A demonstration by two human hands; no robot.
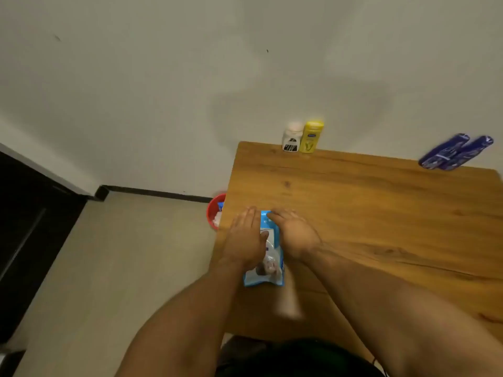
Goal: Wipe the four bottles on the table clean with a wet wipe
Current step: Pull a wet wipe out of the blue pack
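1. Right now, both palms lie flat: the left hand [245,238] and right hand [295,235] press the blue wet-wipe pack [268,265] near the wooden table [381,213]'s left edge, fingers extended, gripping nothing.
2. Risk: the pack sits close to that edge; a careless tug could slide it off toward the red bin [213,210].
3. Far back, untouched: white bottle [291,137], yellow bottle [310,137], two blue bottles [454,152].

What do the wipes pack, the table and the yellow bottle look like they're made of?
Wipes pack: probably soft plastic film, glossy, printed blue; its surface puckers under both hands. Table: wood or wood-look laminate, warm brown with grain lines and knots, low sheen. Yellow bottle: likely opaque plastic, smooth; too blurred to be sure.
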